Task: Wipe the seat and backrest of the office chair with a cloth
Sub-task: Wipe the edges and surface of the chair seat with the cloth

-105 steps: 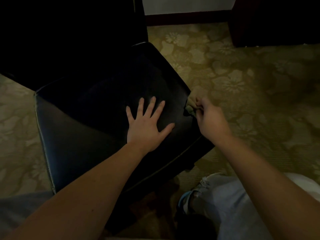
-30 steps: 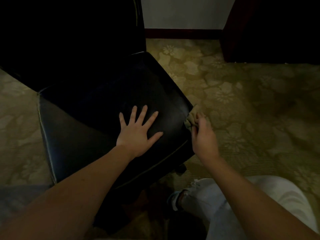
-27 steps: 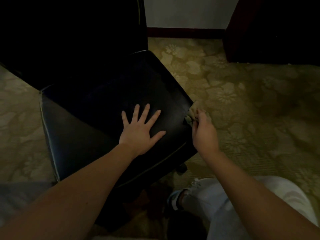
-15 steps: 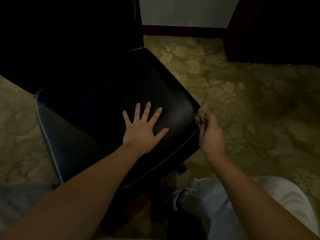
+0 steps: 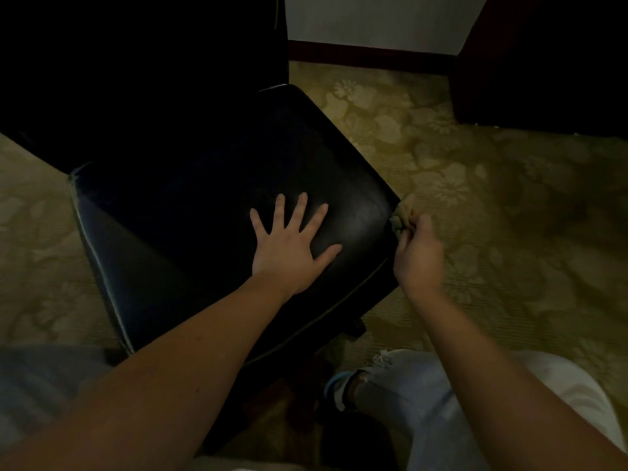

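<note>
The office chair's black leather seat [image 5: 190, 212] fills the middle of the view, turned corner-on, with its dark backrest [image 5: 142, 62] rising at the upper left. My left hand [image 5: 289, 246] lies flat on the seat with fingers spread. At the seat's right corner my right hand [image 5: 419, 256] pinches a small bunched greenish cloth [image 5: 401, 217], which touches the corner edge of the seat.
Patterned olive carpet [image 5: 475, 205] surrounds the chair. Dark furniture [image 5: 550, 62] stands at the upper right, with a white wall and dark baseboard [image 5: 370, 57] behind. My knee in light trousers [image 5: 424, 396] and a shoe sit at the bottom, close to the chair's front edge.
My right hand with the cloth has stayed at the seat's right corner, shifting slightly along the edge. My left hand remains flat on the seat. The view has moved a little.
</note>
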Available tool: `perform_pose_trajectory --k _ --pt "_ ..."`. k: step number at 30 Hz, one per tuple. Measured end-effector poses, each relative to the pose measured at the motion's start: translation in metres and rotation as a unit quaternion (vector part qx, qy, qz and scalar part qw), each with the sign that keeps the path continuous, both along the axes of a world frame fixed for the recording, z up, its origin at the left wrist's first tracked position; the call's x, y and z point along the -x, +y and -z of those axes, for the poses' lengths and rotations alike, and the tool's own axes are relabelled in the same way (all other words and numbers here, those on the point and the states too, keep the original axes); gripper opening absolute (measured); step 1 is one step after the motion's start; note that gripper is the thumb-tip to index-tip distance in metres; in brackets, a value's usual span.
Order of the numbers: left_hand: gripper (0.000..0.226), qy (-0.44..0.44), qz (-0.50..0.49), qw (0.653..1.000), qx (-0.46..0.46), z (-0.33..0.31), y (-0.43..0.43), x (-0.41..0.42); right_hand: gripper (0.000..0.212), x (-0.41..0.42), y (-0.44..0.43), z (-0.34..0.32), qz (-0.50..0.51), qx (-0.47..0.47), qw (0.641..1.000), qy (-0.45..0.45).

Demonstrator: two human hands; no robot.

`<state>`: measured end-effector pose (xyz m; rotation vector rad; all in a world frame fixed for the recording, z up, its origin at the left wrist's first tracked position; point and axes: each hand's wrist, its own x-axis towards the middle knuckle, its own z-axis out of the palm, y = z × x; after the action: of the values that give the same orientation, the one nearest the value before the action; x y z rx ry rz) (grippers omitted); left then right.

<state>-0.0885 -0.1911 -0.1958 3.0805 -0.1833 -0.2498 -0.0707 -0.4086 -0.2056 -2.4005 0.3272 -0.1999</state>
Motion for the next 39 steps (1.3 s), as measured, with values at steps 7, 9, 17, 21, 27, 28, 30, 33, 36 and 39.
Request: perform_pose_trajectory --k 7,9,17,21,27,28,30,33,36,39 --pt "0.08 -0.002 0.003 1.0 -0.001 0.0 0.001 0.001 0.032 0.02 0.004 0.005 -0.039 0.01 0.999 -0.021" --pt "0.08 0.002 0.006 1.0 -0.003 -0.001 0.001 0.0 0.027 0.013 -0.002 0.001 -0.039 0.011 0.999 -0.015" --pt "0.08 0.007 -0.002 1.0 -0.001 -0.001 -0.003 -0.003 0.019 0.005 0.0 0.001 0.014 0.012 1.0 0.001" --pt "0.08 0.006 -0.004 1.0 -0.01 0.0 -0.004 -0.003 0.033 0.022 0.007 0.008 0.002 0.003 1.0 -0.013" --pt "0.081 0.005 -0.007 1.0 -0.006 0.0 -0.005 -0.004 0.04 0.016 -0.002 0.009 -0.022 0.009 1.0 -0.012" --pt "0.081 0.006 -0.009 1.0 -0.004 0.0 -0.006 -0.004 0.039 0.012 -0.005 0.007 -0.028 0.01 0.999 -0.012" --pt "0.081 0.004 -0.012 1.0 -0.004 0.0 -0.007 -0.006 0.034 0.006 -0.008 0.004 -0.031 -0.001 0.999 -0.014" --pt "0.081 -0.001 -0.018 1.0 -0.004 0.0 -0.009 -0.007 0.029 0.007 -0.003 0.001 -0.003 -0.011 1.0 -0.011" --pt "0.08 0.003 -0.022 1.0 -0.002 0.0 -0.01 -0.007 0.039 0.022 0.01 0.003 -0.01 -0.022 1.0 -0.01" --pt "0.08 0.005 -0.023 1.0 -0.001 0.0 -0.01 -0.008 0.045 0.029 0.01 0.007 -0.033 -0.021 0.999 -0.002"
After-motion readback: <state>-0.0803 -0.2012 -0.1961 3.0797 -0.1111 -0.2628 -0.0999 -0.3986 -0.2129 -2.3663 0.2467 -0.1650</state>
